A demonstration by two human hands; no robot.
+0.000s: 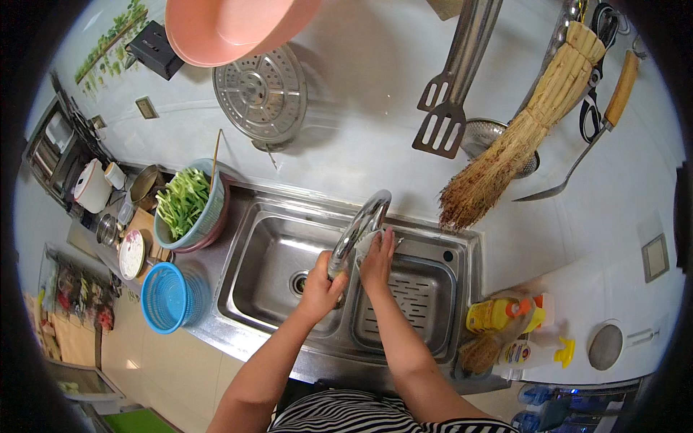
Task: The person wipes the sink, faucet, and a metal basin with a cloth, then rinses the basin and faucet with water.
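Observation:
A curved chrome faucet [364, 222] rises at the back of a stainless steel double sink [265, 254]. My left hand [320, 287] is wrapped around the faucet's spout end, over the divider side of the left basin. Behind the spout, my right hand [377, 260] presses a whitish cloth [366, 244] near the faucet's base; the fingers hide part of it. The left basin has a round drain [299, 282]. In the right basin sits a slotted steel drain tray [414, 303].
Left of the sink stand a blue plastic basket [164, 297] and a colander [203, 233] of green vegetables [185, 203]. Detergent bottles [490, 316] stand on the right. A straw brush [520, 130] and slotted turners [446, 119] hang on the wall, with a pink basin [238, 30] overhead.

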